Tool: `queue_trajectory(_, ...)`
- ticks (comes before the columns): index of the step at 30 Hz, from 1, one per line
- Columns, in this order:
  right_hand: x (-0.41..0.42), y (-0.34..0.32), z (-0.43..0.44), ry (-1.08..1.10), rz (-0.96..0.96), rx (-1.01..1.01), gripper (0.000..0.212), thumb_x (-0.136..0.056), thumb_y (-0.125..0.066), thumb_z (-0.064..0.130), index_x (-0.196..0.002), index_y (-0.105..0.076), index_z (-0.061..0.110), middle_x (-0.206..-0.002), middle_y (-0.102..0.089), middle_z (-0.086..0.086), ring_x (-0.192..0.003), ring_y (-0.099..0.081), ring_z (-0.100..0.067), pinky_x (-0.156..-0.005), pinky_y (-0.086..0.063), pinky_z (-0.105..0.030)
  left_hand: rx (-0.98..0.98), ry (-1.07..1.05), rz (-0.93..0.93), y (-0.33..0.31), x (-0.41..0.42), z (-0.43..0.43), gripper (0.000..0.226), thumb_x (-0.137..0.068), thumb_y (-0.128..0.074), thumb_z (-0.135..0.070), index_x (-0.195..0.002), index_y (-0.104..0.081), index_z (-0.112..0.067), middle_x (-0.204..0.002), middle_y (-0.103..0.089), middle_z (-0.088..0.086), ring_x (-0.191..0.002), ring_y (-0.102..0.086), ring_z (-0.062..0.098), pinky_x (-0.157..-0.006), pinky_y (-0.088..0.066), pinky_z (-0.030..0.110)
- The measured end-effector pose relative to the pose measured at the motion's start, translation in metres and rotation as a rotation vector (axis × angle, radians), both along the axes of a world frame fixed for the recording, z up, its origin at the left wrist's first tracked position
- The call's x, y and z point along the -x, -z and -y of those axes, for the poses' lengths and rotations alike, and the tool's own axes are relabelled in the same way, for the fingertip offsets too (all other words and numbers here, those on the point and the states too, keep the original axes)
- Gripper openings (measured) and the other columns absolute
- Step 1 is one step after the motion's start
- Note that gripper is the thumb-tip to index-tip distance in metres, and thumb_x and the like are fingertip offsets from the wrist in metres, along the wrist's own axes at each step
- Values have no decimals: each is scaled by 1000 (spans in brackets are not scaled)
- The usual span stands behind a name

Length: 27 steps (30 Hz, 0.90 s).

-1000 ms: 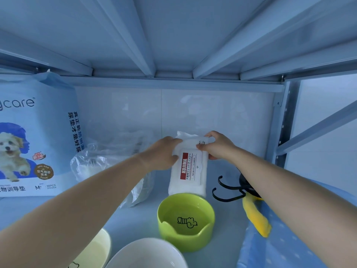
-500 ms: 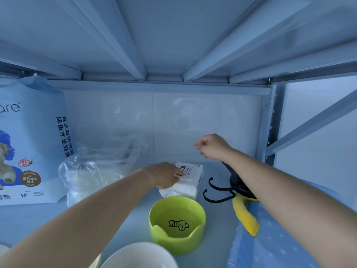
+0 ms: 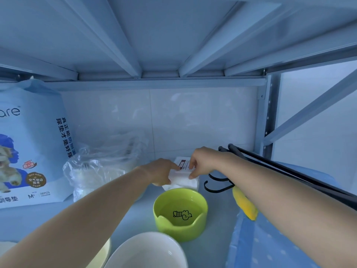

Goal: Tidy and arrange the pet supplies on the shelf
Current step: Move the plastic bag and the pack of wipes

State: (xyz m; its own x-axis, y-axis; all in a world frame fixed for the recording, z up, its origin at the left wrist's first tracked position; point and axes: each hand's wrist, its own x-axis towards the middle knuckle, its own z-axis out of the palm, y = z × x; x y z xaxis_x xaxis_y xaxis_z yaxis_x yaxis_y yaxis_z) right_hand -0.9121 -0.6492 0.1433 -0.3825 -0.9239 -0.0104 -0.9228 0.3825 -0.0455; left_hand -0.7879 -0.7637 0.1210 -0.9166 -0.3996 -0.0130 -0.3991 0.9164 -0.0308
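Note:
A white pack of wipes (image 3: 183, 180) with a dark red label lies flat on the shelf, just behind a green pet bowl (image 3: 180, 213). My left hand (image 3: 160, 172) grips the pack's left end, fingers curled over it. My right hand (image 3: 201, 161) pinches the pack's right top edge with fingertips and thumb. Both forearms reach in from the front and hide part of the pack.
A large blue pee-pad bag (image 3: 29, 144) stands at left, beside a crumpled clear plastic bag (image 3: 100, 167). A white bowl (image 3: 148, 252) and a pale yellow bowl (image 3: 104, 252) sit in front. At the right lie black hooks (image 3: 216, 187), a yellow item (image 3: 244, 205) and a blue dotted fabric (image 3: 270, 244).
The wipes pack went from upright to lying flat behind the green bowl. My right hand let go and lifted, then came back down onto the pack. My left hand stayed on it.

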Motion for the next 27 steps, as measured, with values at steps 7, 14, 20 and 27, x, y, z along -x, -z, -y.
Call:
queue_trajectory(7, -21, 0, 9, -2, -211, -86, 53, -74, -75, 41, -117, -63, 13, -116, -64, -3, -103, -60, -23, -88, -51, -35, -7, 18, -74, 2, 1, 5, 59, -80, -72, -27, -134, -48, -26, -136, -48, 1, -122, -46, 19, -95, -37, 29)
queue_trajectory(14, -28, 1, 19, 44, -315, -164, 50, -81, -72, 27, -125, -56, 10, -122, -60, -6, -111, -56, -25, -92, -47, -32, 41, 38, -130, 12, 5, 6, 55, -82, -69, -32, -132, -50, -21, -135, -46, 5, -125, -43, 22, -99, -33, 28)
queue_trajectory(20, -24, 10, 16, 57, -313, -109, 42, -84, -68, 23, -122, -58, 10, -122, -60, -7, -106, -58, -24, -86, -47, -30, 72, 30, -123, 14, 5, 5, 54, -83, -67, -31, -133, -49, -19, -133, -53, 4, -122, -47, 22, -97, -36, 28)
queue_trajectory(27, -24, 17, -2, 76, -343, 141, 29, -88, -54, 13, -115, -63, 15, -115, -62, -6, -102, -60, -25, -77, -48, -28, 148, 6, -126, 8, 3, -4, 47, -85, -65, -29, -129, -51, -23, -130, -52, 2, -120, -49, 22, -96, -43, 32)
